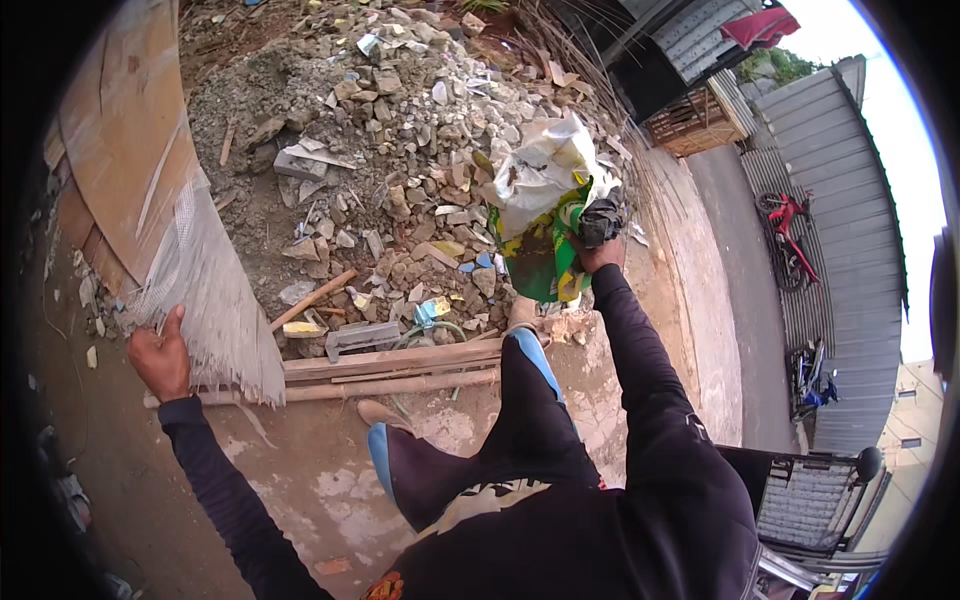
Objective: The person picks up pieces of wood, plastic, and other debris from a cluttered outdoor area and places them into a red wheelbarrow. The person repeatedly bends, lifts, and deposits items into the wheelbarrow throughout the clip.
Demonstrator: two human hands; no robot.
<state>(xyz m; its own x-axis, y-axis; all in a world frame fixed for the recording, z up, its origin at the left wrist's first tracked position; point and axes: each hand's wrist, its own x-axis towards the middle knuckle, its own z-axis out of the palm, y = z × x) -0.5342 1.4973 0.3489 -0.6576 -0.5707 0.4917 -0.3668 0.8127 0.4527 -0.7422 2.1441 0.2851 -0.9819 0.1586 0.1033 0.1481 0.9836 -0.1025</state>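
Observation:
My right hand [598, 254] is closed on a plastic sack [545, 245], green and yellow with a crumpled white part on top. A dark lumpy thing [602, 222] sits at that hand's fingers; its kind is unclear. The sack hangs in front of my right foot, at the edge of a rubble heap [400, 180]. At the left, my left hand [160, 362] is curled with the thumb raised. It is beside a frayed whitish woven sheet [215, 300]; the inside of its fingers is hidden.
Wooden planks [400, 360] and a bamboo pole [330, 390] lie along the heap's near edge, by my feet. Tall worn boards [130, 150] stand at the left. A wooden crate [695, 118], a red bicycle [787, 240] and a corrugated fence [850, 200] are at the right.

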